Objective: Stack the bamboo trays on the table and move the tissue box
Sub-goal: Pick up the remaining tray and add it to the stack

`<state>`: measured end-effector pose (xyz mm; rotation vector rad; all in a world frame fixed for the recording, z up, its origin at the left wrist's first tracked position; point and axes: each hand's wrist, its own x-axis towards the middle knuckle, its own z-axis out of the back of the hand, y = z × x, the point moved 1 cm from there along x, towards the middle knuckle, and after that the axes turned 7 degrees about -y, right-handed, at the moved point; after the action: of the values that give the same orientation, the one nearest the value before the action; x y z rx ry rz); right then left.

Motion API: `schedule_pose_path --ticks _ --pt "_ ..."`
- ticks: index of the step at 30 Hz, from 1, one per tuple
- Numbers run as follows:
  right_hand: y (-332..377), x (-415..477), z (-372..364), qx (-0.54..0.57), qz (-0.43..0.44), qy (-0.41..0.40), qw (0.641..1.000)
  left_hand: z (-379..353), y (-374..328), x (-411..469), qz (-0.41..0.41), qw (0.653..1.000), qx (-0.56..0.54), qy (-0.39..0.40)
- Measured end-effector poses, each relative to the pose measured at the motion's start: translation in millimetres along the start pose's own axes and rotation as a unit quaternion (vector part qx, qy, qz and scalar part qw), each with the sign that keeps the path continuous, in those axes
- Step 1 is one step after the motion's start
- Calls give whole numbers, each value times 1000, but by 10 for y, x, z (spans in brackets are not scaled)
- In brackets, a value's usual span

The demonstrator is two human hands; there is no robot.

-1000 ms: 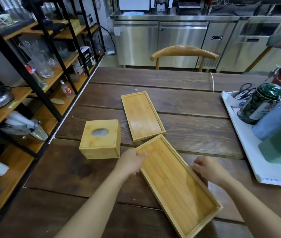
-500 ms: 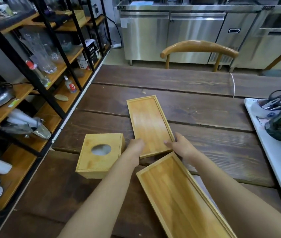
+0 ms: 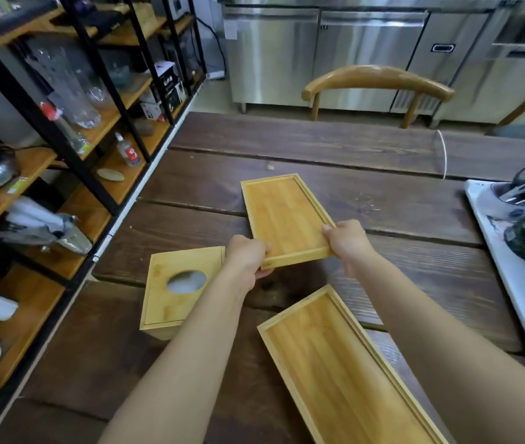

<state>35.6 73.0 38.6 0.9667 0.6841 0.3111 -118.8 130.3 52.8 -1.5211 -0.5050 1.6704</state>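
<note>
— Two trays, neither stacked yet?
— Right. The left hand (image 3: 245,256) and right hand (image 3: 347,241) each clamp a near corner of the small tray (image 3: 285,216), just beyond the long tray (image 3: 344,363).
— And the tissue box (image 3: 179,288)?
— Unmoved, I'd judge, just left of the long tray. Nothing lies between the trays; the white board (image 3: 511,283) sits well right.

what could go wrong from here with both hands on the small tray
1. The left hand and right hand pinch only the near corners of the smaller tray, so its far end could dip or slip from the grip.
2. The tissue box sits right beside the left hand and could get knocked.
3. The larger tray lies angled, so the stack may land crooked.
</note>
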Motion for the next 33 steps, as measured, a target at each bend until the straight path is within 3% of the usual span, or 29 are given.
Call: schedule_pose_path --ticks 4,7,11,19,26,33 --pt "-37 -190 243 37 43 47 997 59 8 -100 5 997 -61 46" --pt "-222 -468 531 75 58 100 990 172 -30 -182 -42 996 -79 28" --pt "-580 -879 955 61 73 107 990 334 58 -489 -112 988 86 58" --pt "-1244 -1463 1465 -55 93 41 993 252 839 -954 -119 932 320 122" --pt "-1651 -1714 1499 -90 105 -3 990 233 1255 -1181 -107 900 404 122" --pt "-1843 -1765 1506 -127 105 7 986 189 1423 -1196 -136 879 444 106"
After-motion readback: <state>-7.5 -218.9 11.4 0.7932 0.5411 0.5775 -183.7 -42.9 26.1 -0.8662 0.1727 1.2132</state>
